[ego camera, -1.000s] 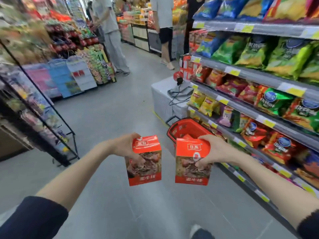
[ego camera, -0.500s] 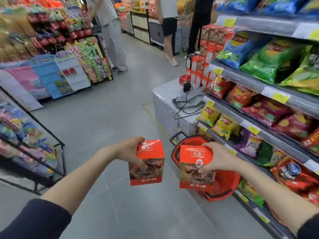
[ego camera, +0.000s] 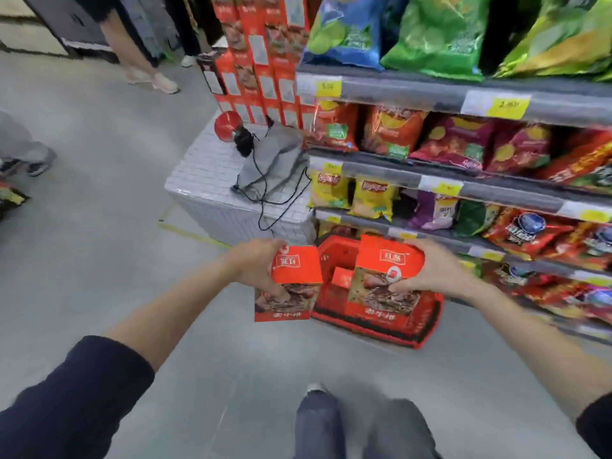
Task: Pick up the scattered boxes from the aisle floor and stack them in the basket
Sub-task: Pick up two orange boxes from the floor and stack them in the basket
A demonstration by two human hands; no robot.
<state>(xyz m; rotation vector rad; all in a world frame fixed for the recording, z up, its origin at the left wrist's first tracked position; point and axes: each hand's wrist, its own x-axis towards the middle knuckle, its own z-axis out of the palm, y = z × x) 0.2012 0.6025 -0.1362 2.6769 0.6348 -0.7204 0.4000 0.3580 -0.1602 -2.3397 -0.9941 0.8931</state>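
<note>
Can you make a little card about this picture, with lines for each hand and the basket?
left hand: grips a red box, at the basket's left edge
right hand: grips a second red box, in front of the basket
basket: red, on the floor by the snack shelves
inside basket: one small red box showing

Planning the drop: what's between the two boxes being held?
Head view: between the left box and right box shows the red basket, a small red box lying inside it.
</note>
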